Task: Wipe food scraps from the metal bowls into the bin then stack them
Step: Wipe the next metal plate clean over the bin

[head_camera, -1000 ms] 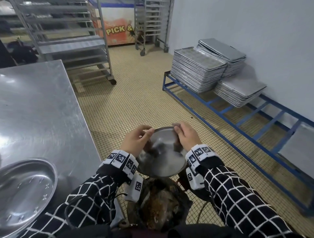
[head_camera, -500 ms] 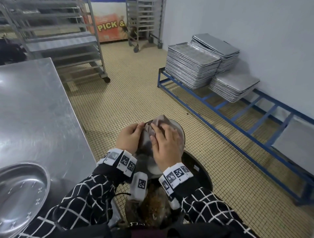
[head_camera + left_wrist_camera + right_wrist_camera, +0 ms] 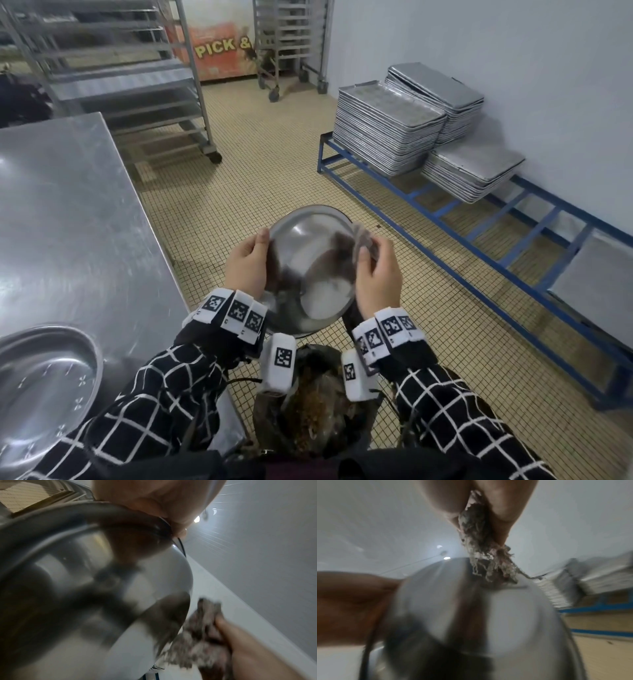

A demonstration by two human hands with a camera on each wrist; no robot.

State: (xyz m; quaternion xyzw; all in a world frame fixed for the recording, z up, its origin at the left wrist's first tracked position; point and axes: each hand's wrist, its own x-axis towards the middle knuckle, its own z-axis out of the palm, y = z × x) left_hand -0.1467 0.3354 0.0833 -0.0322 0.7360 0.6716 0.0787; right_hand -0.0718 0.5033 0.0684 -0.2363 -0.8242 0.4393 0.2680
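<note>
— Where is the bowl?

— The metal bowl (image 3: 310, 270) is tilted in the air, its hollow turned toward the person, directly above the bin (image 3: 313, 407), which is lined with a dark bag and holds brown scraps.

— Who has hold of it?

— The left hand (image 3: 247, 265) grips its left rim, thumb over the edge and inside, the other fingers hidden behind the metal. In the left wrist view the thumb (image 3: 180, 526) hooks over the lip.

— And the other hand?

— The right hand (image 3: 378, 272) pinches a grey, frayed rag (image 3: 362, 236) between thumb and fingers, closed tight on it. The rag sits at the bowl's right rim, opposite the left grip; the right wrist view shows its ragged end (image 3: 489, 566) touching the bowl's edge, though blur hides how firmly.

— What lies beyond the hands?

— To the left of the gripping hand, a steel table (image 3: 68, 219) carries a second metal bowl (image 3: 44, 383) near its close edge. Past the rag hand, on the right, a blue rack (image 3: 455, 219) on the tiled floor bears stacks of baking trays (image 3: 387, 130). Far off stand wheeled tray racks (image 3: 137, 75).
</note>
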